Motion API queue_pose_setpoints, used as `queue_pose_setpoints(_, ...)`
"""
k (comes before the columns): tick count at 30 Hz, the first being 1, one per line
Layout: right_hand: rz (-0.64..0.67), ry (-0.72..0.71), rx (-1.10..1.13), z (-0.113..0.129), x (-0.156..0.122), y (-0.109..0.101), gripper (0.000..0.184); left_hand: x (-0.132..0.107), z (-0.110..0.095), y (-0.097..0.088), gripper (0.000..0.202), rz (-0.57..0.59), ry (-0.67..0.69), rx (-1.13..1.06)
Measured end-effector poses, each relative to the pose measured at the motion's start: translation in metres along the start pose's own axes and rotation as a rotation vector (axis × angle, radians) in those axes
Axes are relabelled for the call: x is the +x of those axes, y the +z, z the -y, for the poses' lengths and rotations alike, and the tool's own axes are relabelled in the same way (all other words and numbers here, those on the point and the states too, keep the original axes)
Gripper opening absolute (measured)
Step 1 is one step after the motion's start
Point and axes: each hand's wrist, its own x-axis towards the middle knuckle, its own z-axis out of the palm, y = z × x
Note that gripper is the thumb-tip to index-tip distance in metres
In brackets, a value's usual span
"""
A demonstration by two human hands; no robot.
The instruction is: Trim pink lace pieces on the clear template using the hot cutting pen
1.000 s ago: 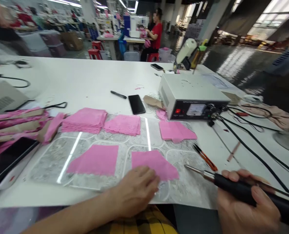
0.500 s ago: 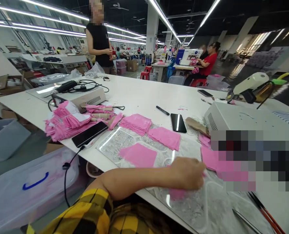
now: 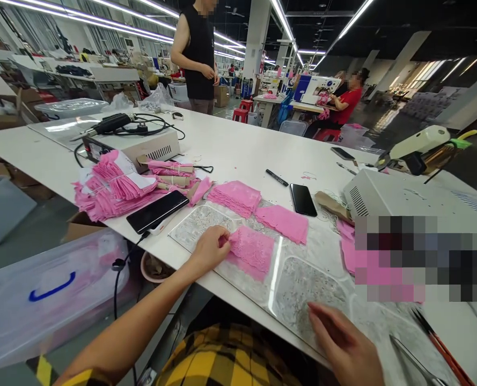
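Note:
My left hand [image 3: 211, 250] pinches the left edge of a pink fabric piece [image 3: 255, 247] with a textured, lace-like surface. That piece lies over another flat pink piece [image 3: 248, 268] on the clear plastic sheet [image 3: 206, 214]. Low on the right, my right hand [image 3: 346, 346] hovers close to the sheet with thumb and fingers apart, holding nothing. Just beyond the left hand are a stack of pink pieces [image 3: 235, 197] and a second, thinner pink stack [image 3: 283, 222].
Tied pink bundles [image 3: 113, 187] and a phone [image 3: 158, 210] sit at left. Another phone [image 3: 303, 200] and a pen [image 3: 277, 177] lie farther back. A metal box [image 3: 415, 198] stands right, near tweezers [image 3: 413, 356]. A person [image 3: 196, 53] stands across the table.
My left hand has moved from the right part of the sheet to the left, bringing a pink piece onto the one lying there. My right hand has come into view.

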Motion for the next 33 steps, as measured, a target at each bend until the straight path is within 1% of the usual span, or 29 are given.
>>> queue_pose_setpoints(2, 0.064, -0.176, -0.076, 0.014, 0.029, 0.021, 0.022, -0.001, 0.003, -0.003, 0.008, 0.003, 0.019, -0.009)
queue_pose_setpoints(3, 0.121, -0.247, -0.128, 0.02, 0.041, 0.03, 0.021, -0.001, 0.003, -0.004, 0.008, 0.005, 0.023, -0.01)
queue_pose_setpoints(4, 0.144, -0.307, -0.18, 0.024, 0.051, 0.037, 0.021, 0.0, 0.003, -0.005, 0.007, 0.008, 0.021, -0.01)
queue_pose_setpoints(6, 0.198, -0.388, -0.28, 0.031, 0.064, 0.048, 0.02, 0.002, 0.003, -0.006, 0.006, 0.018, 0.011, -0.012)
queue_pose_setpoints(8, 0.247, -0.437, -0.357, 0.034, 0.072, 0.056, 0.019, 0.004, 0.004, -0.006, 0.006, 0.03, -0.003, -0.019)
queue_pose_setpoints(10, 0.295, -0.452, -0.399, 0.036, 0.076, 0.06, 0.017, 0.006, 0.004, -0.006, 0.007, 0.035, -0.017, -0.029)
queue_pose_setpoints(14, 0.353, -0.424, -0.393, 0.036, 0.083, 0.064, 0.017, 0.007, 0.004, -0.005, 0.006, 0.029, -0.052, -0.062)
queue_pose_setpoints(22, 0.424, -0.326, -0.254, 0.036, 0.091, 0.059, 0.019, 0.006, 0.002, -0.008, 0.007, 0.036, -0.087, -0.109)
queue_pose_setpoints(27, 0.4, -0.329, -0.228, 0.04, 0.09, 0.056, 0.021, 0.004, 0.004, -0.01, 0.006, 0.035, -0.102, -0.122)
queue_pose_setpoints(29, 0.382, -0.345, -0.238, 0.041, 0.087, 0.057, 0.019, 0.002, 0.004, -0.01, 0.006, 0.037, -0.109, -0.134)
queue_pose_setpoints(31, 0.364, -0.376, -0.285, 0.043, 0.085, 0.061, 0.016, 0.001, 0.003, -0.01, 0.006, 0.036, -0.116, -0.155)
queue_pose_setpoints(33, 0.337, -0.439, -0.367, 0.047, 0.083, 0.069, 0.016, 0.002, 0.002, -0.01, 0.005, 0.032, -0.121, -0.19)
